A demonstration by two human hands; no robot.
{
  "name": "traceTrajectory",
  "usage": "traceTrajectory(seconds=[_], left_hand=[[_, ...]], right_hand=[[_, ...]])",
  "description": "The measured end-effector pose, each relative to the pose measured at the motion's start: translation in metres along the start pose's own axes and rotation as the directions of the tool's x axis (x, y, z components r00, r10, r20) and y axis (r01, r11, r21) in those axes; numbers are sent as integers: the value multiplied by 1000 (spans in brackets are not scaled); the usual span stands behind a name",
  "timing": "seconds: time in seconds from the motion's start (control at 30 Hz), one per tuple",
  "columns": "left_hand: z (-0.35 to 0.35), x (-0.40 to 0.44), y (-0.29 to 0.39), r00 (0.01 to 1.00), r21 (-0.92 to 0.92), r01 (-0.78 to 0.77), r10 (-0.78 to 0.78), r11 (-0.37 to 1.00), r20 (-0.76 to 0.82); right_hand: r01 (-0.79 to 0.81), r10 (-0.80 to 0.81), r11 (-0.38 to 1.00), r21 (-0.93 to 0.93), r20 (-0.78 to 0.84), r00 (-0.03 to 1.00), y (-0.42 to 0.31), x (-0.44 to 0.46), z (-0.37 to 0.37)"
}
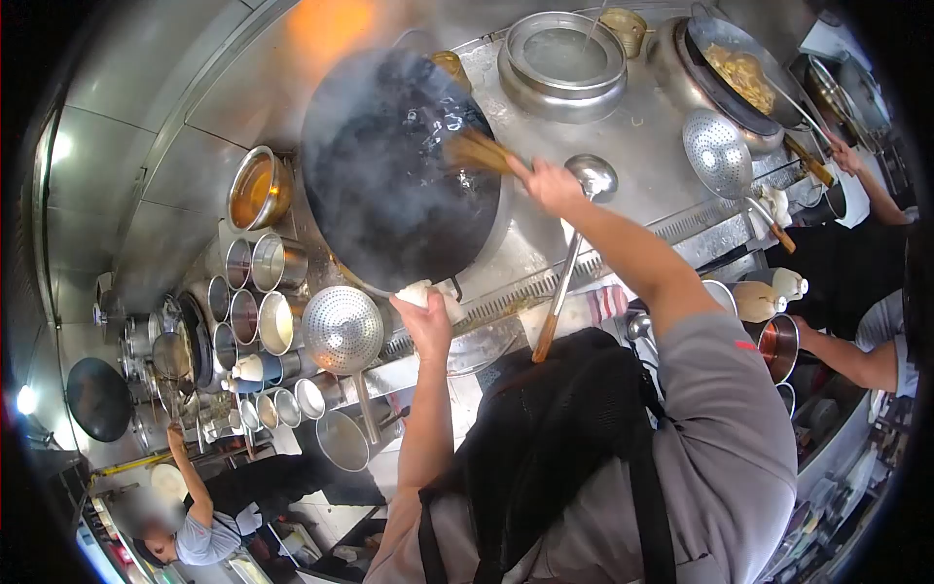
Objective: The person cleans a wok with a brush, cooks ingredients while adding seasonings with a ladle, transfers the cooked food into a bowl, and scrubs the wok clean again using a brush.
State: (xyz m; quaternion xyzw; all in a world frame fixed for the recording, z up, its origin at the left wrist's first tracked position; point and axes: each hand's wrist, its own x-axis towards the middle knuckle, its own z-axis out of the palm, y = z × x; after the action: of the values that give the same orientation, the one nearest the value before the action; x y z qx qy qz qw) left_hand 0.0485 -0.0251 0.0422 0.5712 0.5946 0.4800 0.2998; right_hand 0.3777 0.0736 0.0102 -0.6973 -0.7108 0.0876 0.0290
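A large dark wok (389,214) stands on the stove, steaming, with glints of water on its inner surface. At its near edge my left hand (425,326) is closed on a folded white cloth (428,295); the cloth lies against the wok's rim by a handle. My right hand (552,187) is closed around a bamboo wok brush (484,154), whose blurred bristles reach into the right side of the wok. Just below that hand lies a steel ladle (592,177) with a wooden handle. A perforated strainer (342,329) rests left of my left hand.
Several metal containers (279,261) line the counter at left, near a bowl of orange liquid (255,190). A pot of cloudy liquid (567,54) stands at the back. At right, a co-worker's hand (844,156) is by a wok with food (739,78). Another person (195,535) works at far left.
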Motion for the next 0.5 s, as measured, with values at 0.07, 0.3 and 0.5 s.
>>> traceTrajectory(seconds=[0.07, 0.3, 0.5], left_hand=[[-3, 11, -18, 998, 42, 49, -48, 998, -33], [-34, 38, -95, 754, -504, 653, -548, 565, 362], [-46, 61, -117, 568, -348, 822, -605, 452, 558]], right_hand=[[17, -16, 1000, 7, -170, 985, -6, 43, -15], [-177, 441, 746, 642, -276, 854, -105, -92, 9], [-523, 475, 731, 438, 225, 851, -147, -148, 70]])
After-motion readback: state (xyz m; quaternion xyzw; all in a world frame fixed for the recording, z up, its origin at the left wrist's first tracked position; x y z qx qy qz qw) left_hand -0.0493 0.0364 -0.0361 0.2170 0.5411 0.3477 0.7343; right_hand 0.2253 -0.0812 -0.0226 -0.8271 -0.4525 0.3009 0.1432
